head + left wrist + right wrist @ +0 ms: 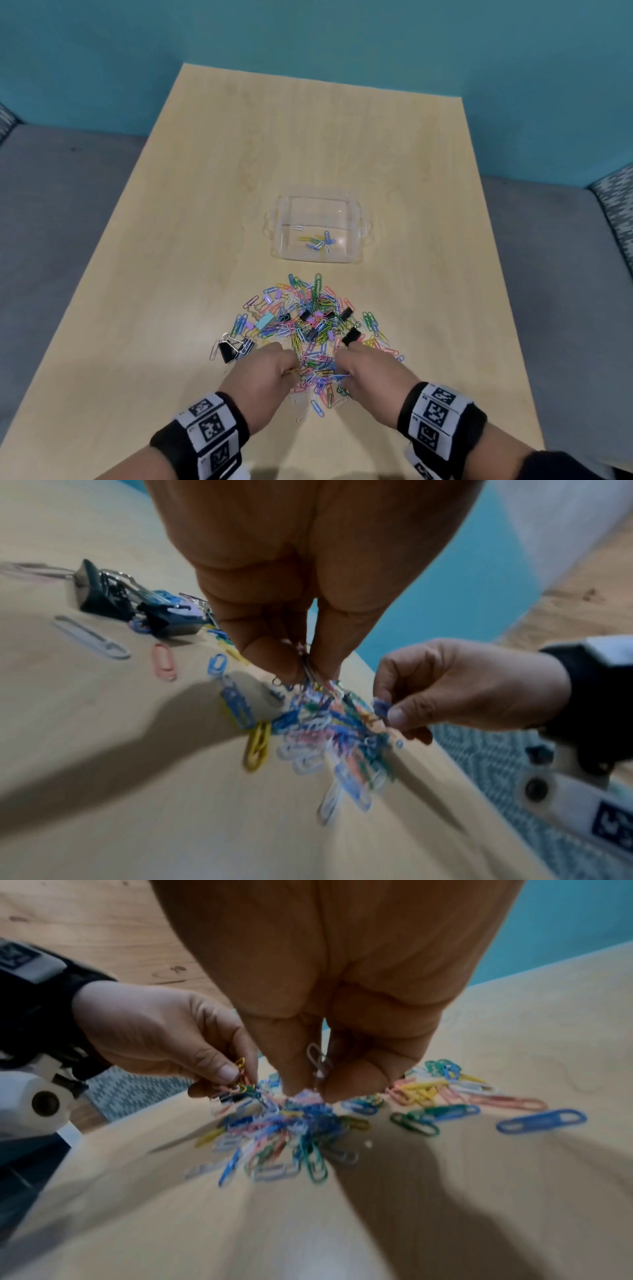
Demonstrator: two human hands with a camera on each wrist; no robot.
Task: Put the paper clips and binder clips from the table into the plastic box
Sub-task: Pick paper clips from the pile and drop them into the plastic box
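A pile of coloured paper clips (310, 329) mixed with black and pastel binder clips (350, 335) lies on the table in front of me. Beyond it stands the clear plastic box (356, 240) with several paper clips inside. My left hand (274, 371) digs into the pile's near edge and pinches a bunch of paper clips (308, 674) between thumb and fingers. On the pile's right side my right hand (359, 370) pinches paper clips (316, 1061) too. Both hands hover just over the heap (291, 1123), a few centimetres apart.
The wooden table (308, 144) stretches far behind the box. Black binder clips (233, 347) sit at the pile's left edge, also seen in the left wrist view as binder clips (137, 604). Grey cushions (61, 212) flank the table; a teal wall (308, 31) stands behind.
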